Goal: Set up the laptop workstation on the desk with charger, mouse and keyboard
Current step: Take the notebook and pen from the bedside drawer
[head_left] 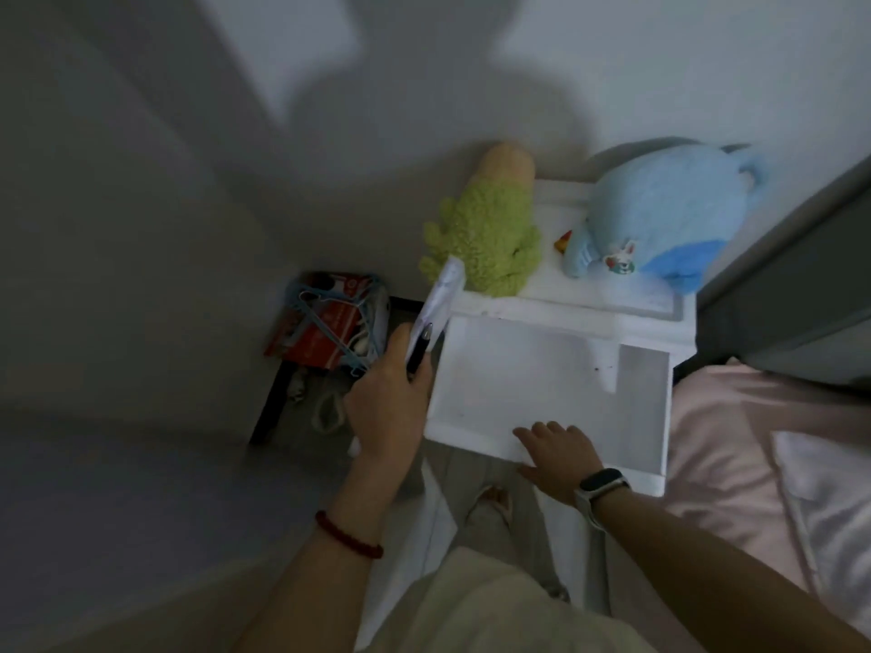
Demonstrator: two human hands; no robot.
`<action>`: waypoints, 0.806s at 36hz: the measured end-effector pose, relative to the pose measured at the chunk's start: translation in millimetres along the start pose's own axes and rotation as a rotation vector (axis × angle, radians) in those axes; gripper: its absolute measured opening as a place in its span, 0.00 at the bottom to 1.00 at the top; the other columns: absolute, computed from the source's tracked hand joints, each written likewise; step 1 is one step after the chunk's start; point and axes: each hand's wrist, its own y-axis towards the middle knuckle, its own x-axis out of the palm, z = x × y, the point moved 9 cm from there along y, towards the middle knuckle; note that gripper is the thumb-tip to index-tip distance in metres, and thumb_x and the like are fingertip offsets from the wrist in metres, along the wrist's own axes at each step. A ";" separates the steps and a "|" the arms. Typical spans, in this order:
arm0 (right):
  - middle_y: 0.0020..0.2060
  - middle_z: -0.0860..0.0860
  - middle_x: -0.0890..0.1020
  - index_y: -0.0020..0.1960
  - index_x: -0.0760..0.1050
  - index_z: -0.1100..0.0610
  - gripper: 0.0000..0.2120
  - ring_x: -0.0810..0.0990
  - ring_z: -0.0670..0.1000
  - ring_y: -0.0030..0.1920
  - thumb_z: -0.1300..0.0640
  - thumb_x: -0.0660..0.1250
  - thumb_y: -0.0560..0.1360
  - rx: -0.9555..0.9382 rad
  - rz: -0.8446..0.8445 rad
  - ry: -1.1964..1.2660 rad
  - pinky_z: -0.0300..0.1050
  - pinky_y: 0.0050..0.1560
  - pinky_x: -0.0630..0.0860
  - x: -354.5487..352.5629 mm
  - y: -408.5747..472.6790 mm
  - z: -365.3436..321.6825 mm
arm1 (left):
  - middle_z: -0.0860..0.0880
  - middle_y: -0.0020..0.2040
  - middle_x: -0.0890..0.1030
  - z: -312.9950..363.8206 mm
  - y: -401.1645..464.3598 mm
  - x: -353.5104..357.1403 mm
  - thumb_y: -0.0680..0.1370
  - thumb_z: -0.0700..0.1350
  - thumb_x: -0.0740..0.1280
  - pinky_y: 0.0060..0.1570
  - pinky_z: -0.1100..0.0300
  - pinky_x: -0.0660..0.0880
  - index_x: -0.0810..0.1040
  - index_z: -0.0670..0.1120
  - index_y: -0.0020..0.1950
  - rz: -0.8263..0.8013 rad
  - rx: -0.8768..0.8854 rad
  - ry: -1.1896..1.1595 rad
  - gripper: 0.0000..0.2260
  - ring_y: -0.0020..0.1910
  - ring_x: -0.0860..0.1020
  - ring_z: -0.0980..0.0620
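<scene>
Nearest to us are our own forearms, the left with a dark red bead bracelet (pixel 349 536), the right with a pale-strapped watch (pixel 602 487). Our left hand (pixel 389 398) is curled around a dark pen (pixel 419 353) and a folded white paper (pixel 440 296), both sticking up past the fingers, just beside the left edge of an open white drawer (pixel 523 384). Our right hand (pixel 558 452) lies with relaxed, spread fingers on the drawer's front edge, gripping nothing. The two hands are apart, with the drawer's front left corner between them. The drawer looks smooth and boxy, pulled out from a white bedside cabinet (pixel 655 318). We see no laptop, charger, mouse or keyboard in this view. On the cabinet top rest a fuzzy green plush toy (pixel 490 238) with a tan rounded end and, to its right, a round, soft blue plush toy (pixel 669 223). To the left of the cabinet, low by the grey wall, blue clothes hangers (pixel 330 322) lie over a red box (pixel 325 332). On the right is pink bedding (pixel 735 445) with a smooth, slightly shiny surface.
</scene>
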 end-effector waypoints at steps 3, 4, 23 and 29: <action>0.59 0.56 0.74 0.65 0.66 0.57 0.21 0.72 0.56 0.58 0.47 0.57 0.77 -0.068 0.032 -0.126 0.51 0.58 0.67 -8.1 7.4 -9.1 | 0.40 0.45 0.83 -2.8 5.7 4.4 0.77 0.50 0.63 0.36 0.54 0.71 0.71 0.51 0.67 -0.008 -0.025 0.026 0.18 0.42 0.80 0.40; 0.58 0.55 0.75 0.63 0.68 0.57 0.20 0.73 0.56 0.57 0.48 0.60 0.75 -0.084 0.072 -0.154 0.51 0.58 0.68 -14.2 6.8 -10.4 | 0.40 0.45 0.83 -3.7 8.5 5.6 0.77 0.50 0.64 0.36 0.54 0.72 0.71 0.50 0.67 -0.005 -0.024 0.030 0.18 0.42 0.80 0.40; 0.59 0.56 0.74 0.67 0.64 0.57 0.32 0.74 0.57 0.56 0.47 0.70 0.68 0.256 0.381 -0.191 0.54 0.55 0.68 -122.2 73.1 81.6 | 0.41 0.33 0.82 33.2 63.6 17.8 0.73 0.45 0.70 0.29 0.61 0.66 0.77 0.45 0.60 0.030 0.103 -0.102 0.15 0.30 0.80 0.42; 0.65 0.56 0.70 0.70 0.61 0.58 0.27 0.68 0.57 0.64 0.49 0.62 0.75 0.271 0.480 0.032 0.52 0.62 0.63 -125.4 57.5 89.1 | 0.43 0.24 0.75 60.7 71.7 27.5 0.71 0.43 0.73 0.23 0.66 0.58 0.80 0.42 0.54 -0.029 0.224 -0.129 0.13 0.20 0.72 0.48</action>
